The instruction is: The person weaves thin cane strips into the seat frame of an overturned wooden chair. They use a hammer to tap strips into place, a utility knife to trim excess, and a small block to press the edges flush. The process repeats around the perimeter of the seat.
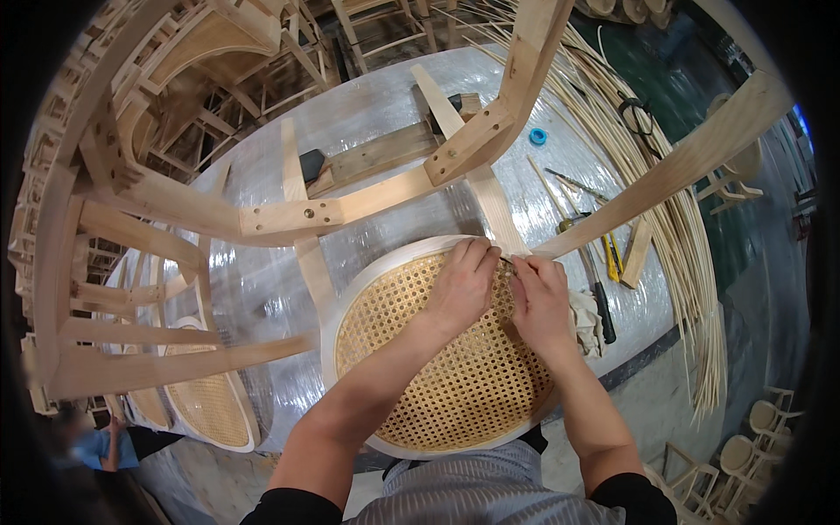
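A woven cane chair back (437,359) with a pale oval wooden rim lies right in front of me, its lower edge near my body. It joins a light wooden chair frame (385,194) that stretches away across the table. My left hand (465,284) is closed in a pinch at the far rim of the cane. Close beside it, my right hand (538,297) pinches at the same edge. A thin dark sliver shows between the fingertips, too small to name. The fingers hide the spot under them.
Plastic film covers the table (376,96). Long cane strips (687,262) lie along its right side, with scissors (637,115) on them. A yellow utility knife (612,256), a wood block (638,252), a black-handled tool (602,306) and a blue roll (537,136) lie right. Another person (105,446) is lower left.
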`<state>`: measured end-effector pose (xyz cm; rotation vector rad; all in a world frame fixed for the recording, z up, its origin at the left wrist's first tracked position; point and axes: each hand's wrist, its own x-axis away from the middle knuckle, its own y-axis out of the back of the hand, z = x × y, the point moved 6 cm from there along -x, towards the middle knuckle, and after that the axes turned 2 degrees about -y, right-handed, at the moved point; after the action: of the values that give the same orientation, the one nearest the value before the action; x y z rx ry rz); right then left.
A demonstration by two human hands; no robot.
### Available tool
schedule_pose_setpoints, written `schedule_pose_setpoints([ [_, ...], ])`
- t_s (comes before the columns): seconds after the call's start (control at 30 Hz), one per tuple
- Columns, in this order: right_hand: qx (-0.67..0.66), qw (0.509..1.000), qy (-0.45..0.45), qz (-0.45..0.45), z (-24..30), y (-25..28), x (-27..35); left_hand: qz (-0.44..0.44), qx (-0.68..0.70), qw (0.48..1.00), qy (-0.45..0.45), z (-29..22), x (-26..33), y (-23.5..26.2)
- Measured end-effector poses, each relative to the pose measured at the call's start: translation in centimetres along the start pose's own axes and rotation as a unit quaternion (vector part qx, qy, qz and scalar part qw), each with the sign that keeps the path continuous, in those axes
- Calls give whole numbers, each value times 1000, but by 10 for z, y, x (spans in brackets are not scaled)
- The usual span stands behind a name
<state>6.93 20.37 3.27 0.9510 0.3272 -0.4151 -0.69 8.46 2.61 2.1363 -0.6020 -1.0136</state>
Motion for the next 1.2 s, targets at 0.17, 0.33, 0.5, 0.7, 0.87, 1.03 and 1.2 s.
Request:
schedule_pose_setpoints([
  [0.17, 44, 999, -13, -25, -4, -15, 2, -19, 23, 999, 21, 8, -2, -1],
  [0.33, 59, 998, -19, -34, -6, -17, 3, -44, 21, 999, 24, 11, -6, -4],
  [0.5, 51, 999, -8, -8, -6, -15, 0, -55, 40, 998, 10, 15, -6, -3],
  [0.7, 59, 998, -9, 17, -7, -14, 1, -31, 55, 998, 12, 16, -5, -7],
  [0.87, 46, 999, 0, 17, -4, -12, -1, -43, 60, 997, 27, 21, -6, -4],
  [1.03, 21, 1000, 4, 14, 1, -9, -8, -36, 32, 998, 45, 22, -7, 0],
  [1.2, 36, 999, 14, 9, 7, -20, -17, -41, 7, 998, 48, 17, -8, -2],
])
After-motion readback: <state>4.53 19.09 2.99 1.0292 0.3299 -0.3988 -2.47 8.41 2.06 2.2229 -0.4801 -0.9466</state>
